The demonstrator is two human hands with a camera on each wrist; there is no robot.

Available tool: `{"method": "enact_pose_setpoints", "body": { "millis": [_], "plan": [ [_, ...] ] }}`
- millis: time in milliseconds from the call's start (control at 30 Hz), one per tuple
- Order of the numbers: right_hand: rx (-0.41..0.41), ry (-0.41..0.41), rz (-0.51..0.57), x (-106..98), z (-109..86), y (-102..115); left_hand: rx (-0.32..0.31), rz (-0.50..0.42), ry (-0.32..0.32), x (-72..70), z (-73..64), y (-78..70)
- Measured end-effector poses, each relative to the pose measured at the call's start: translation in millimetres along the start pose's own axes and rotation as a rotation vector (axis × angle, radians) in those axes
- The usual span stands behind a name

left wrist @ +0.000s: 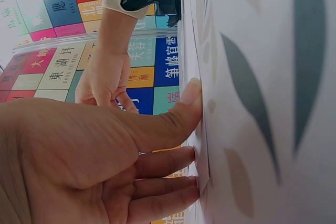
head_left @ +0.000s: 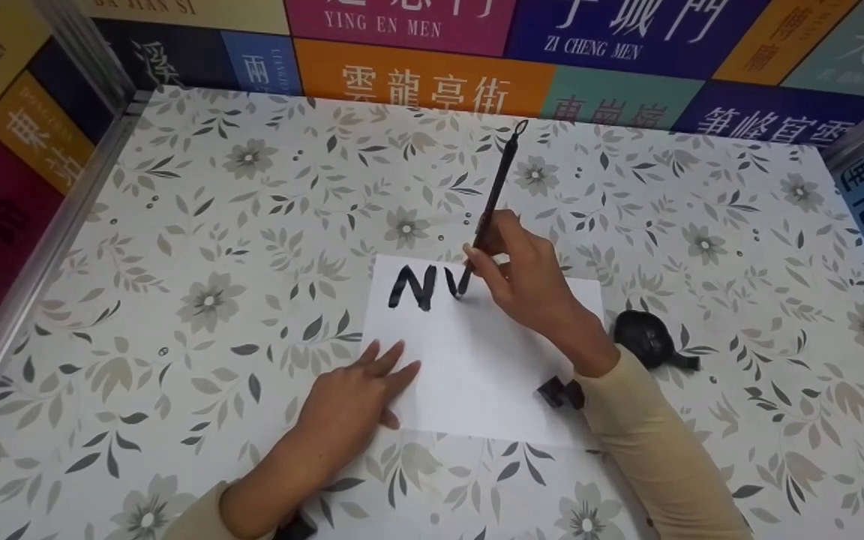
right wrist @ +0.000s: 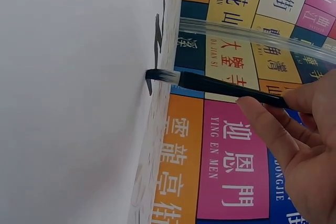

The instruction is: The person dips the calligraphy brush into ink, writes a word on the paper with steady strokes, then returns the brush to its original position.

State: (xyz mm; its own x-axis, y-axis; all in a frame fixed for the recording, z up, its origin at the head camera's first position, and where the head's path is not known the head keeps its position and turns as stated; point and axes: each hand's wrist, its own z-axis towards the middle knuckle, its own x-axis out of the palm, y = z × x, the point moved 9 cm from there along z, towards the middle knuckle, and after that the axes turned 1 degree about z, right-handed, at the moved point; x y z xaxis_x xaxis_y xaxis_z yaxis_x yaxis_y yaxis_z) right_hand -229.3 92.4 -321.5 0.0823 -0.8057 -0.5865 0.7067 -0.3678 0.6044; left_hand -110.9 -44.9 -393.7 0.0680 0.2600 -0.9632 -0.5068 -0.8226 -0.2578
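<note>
The right hand (head_left: pixel 533 281) pinches a dark writing brush (head_left: pixel 498 180) between thumb and fingers, its looped end tilted up and away. In the right wrist view, the brush's black wet tip (right wrist: pixel 152 75) touches the white paper (right wrist: pixel 73 98), below a pale band of bristles. Black strokes on the sheet form an N (head_left: pixel 412 288), with a V-like mark (head_left: pixel 456 282) beside it at the tip. The left hand (head_left: pixel 349 397) rests across the paper's left edge with fingers spread. Up close in the left wrist view, thumb (left wrist: pixel 181 111) and fingertips touch the sheet.
A flower-patterned tabletop (head_left: pixel 177 405) surrounds the paper. A black rounded object (head_left: pixel 642 339) with a stubby end shows right of the right wrist. Near that sleeve is a small black block (head_left: pixel 561 392); whether it is attached I cannot tell. Colourful panels (head_left: pixel 424 79) with printed characters border the table.
</note>
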Motion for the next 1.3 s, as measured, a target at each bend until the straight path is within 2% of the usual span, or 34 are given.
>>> {"method": "enact_pose_setpoints", "body": {
  "millis": [200, 700, 933, 1300],
  "plan": [
    [0.014, 0.033, 0.003, 1.7, -0.6, 0.9, -0.009, -0.009, -0.005, 0.3, 0.1, 0.6],
    [0.022, 0.116, 0.031, 3.3, -1.9, 6.6, 0.019, 0.010, -0.027, -2.3, -1.0, -2.1],
    [0.004, 0.113, 0.014, 1.1, -1.3, 7.3, 0.015, 0.010, -0.035, -3.0, -1.2, -1.9],
    [0.006, 0.082, -0.052, -4.6, 0.3, 4.1, 0.008, -0.002, -0.011, -1.2, -1.0, -0.3]
  ]
}}
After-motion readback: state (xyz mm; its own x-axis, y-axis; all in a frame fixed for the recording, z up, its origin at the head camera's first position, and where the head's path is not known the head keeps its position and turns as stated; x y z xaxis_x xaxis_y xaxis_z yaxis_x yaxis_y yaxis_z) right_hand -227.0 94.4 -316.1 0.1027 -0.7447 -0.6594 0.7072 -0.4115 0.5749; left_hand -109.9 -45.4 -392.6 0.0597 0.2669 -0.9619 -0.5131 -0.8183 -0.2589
